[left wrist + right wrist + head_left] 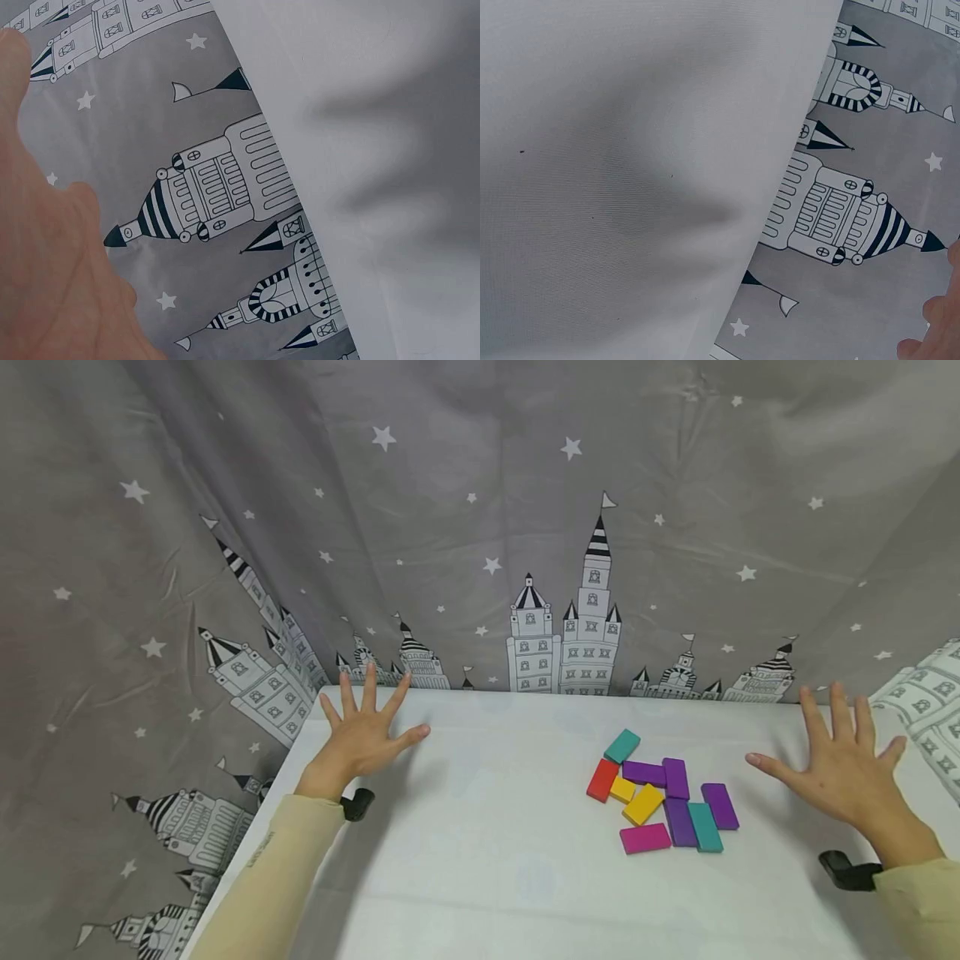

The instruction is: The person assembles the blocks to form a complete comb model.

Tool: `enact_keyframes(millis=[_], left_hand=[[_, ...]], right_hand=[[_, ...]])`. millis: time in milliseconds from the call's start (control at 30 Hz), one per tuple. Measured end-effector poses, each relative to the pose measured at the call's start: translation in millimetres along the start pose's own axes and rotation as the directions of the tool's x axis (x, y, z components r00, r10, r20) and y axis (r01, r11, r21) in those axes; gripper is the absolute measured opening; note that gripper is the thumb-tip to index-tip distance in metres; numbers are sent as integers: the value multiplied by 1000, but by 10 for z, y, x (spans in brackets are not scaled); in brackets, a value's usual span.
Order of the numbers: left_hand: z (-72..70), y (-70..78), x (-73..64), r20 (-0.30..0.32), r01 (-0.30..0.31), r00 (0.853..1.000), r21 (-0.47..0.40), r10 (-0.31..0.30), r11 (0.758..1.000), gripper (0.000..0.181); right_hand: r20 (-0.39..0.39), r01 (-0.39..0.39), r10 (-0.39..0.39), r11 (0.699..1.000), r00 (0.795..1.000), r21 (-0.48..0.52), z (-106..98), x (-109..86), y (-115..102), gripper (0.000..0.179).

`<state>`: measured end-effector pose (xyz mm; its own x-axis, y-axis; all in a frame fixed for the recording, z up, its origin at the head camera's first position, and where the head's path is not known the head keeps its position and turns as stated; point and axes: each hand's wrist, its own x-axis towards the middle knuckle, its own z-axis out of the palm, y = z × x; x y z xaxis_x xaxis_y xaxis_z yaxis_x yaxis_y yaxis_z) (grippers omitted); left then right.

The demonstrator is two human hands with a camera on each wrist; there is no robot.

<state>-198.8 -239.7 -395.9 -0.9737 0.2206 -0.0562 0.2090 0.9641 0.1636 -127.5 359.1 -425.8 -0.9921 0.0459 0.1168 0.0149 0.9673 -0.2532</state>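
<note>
My left hand (360, 739) is spread over the left back part of the white table, fingers straight and holding nothing. On the other side, my right hand (847, 772) is spread too, to the right of a loose group of coloured blocks. The group has a red block (603, 780), a pink block (645, 838), a small yellow block (622, 789) and a larger yellow block (643, 804). Several purple blocks, one of them upper right (676, 778), lie among a teal block (622, 746) at the back and another teal block (705, 827) at the front.
The white table (465, 843) ends at the back against a grey curtain (450, 460) printed with castles and stars. That curtain also runs down the left side. A black wrist camera (357, 804) is on the left wrist, another black camera (849, 870) on the right.
</note>
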Motion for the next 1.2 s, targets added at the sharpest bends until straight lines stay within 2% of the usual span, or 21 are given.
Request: enact_keyframes(millis=[367, 667, 933, 1200], left_hand=[[-12, 9, -2, -8, 7, 1000, -10, -7, 1000, 91], [-3, 35, -5, -24, 6, 1000, -21, -7, 1000, 91], [111, 104, 37, -23, -2, 1000, -30, 1, 1000, 94], [229, 271, 108, -15, -27, 1000, -90, 25, 996, 92]], right_hand=[[-9, -1, 1, 1000, 1000, -1, -7, -12, 13, 120], [-14, 9, -9, 1000, 1000, 5, -16, -7, -71, 120], [-39, 41, -40, 999, 998, 31, 13, -27, -168, 116], [-77, 95, -90, 993, 993, 69, 98, -34, -308, 114]])
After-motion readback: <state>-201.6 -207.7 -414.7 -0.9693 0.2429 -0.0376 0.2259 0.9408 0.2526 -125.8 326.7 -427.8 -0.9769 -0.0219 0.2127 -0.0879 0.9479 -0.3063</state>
